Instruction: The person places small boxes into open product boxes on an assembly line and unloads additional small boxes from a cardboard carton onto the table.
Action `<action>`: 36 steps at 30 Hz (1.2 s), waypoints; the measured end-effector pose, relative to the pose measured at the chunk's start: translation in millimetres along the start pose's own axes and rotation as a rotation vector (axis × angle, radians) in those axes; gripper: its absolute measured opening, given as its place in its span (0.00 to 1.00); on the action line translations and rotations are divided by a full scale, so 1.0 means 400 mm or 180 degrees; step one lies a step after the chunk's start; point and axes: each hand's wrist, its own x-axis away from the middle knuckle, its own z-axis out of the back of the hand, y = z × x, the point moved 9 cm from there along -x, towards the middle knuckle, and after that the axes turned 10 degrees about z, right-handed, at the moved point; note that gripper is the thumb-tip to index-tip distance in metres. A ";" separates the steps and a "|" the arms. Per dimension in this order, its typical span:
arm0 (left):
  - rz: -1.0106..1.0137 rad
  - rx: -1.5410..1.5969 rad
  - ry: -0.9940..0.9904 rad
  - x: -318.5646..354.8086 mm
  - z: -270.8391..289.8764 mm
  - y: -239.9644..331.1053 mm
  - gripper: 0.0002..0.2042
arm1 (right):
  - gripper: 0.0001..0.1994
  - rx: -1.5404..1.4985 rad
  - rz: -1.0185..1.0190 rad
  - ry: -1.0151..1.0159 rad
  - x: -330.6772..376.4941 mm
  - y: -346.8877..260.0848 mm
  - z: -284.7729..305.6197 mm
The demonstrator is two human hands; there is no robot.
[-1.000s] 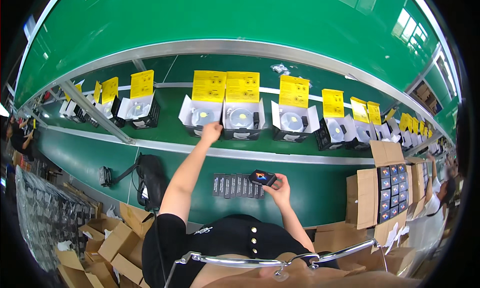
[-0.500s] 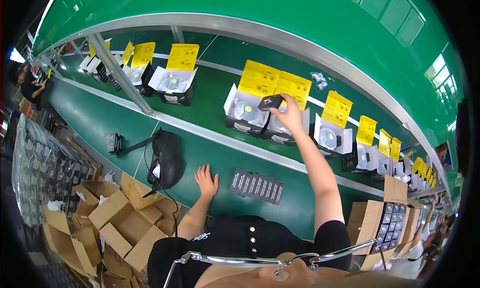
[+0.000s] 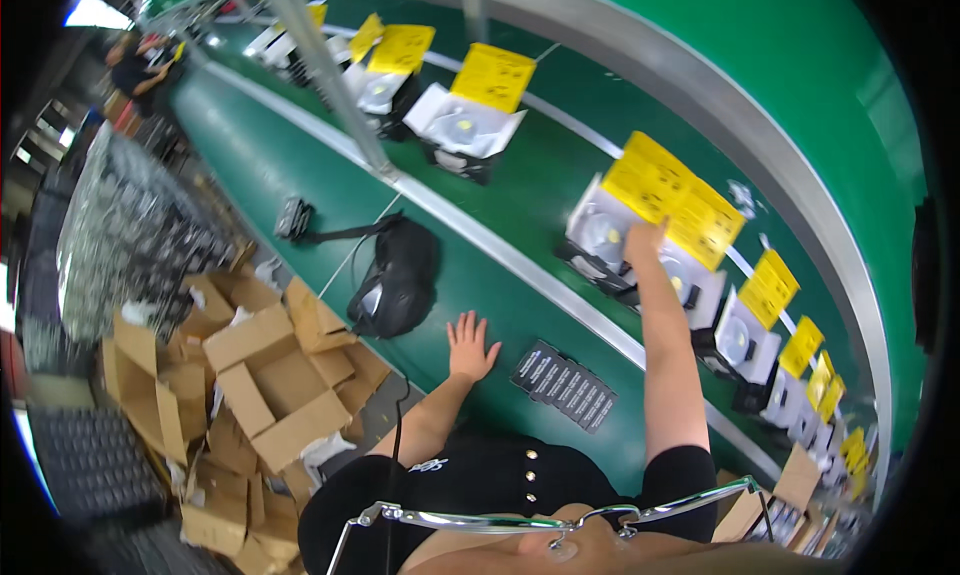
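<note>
- where the right hand reaches out over the far side of the counter, it rests at the open white box with a round silvery part inside; whether its fingers are closed on anything cannot be told, since the hand is seen from behind.
- a yellow sheet stands at the back of that box, touching it, just beside the hand.
- more white boxes with yellow sheets line the far side of the counter, running toward both ends.
- the left hand lies flat on the green counter near its near edge, fingers spread and holding nothing.
- a dark flat strip of small parts lies just beside the left hand, between the two arms.
- a black bag sits on the counter on the other side of the left hand, its strap running to a small black device.
- open cardboard boxes are piled on the floor below the counter's near edge.
</note>
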 end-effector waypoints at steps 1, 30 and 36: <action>-0.0065 0.0024 0.0045 -0.007 0.006 0.005 0.32 | 0.14 0.0027 -0.0041 0.0044 0.001 0.001 -0.004; -0.0395 -0.0244 0.0266 -0.057 0.033 -0.093 0.28 | 0.64 -0.2910 -0.2726 0.0677 1.193 -0.288 -0.628; -0.0574 -0.0506 0.0649 -0.059 0.013 -0.127 0.27 | 0.75 -0.3107 -0.2231 -0.1005 1.247 -0.410 -0.716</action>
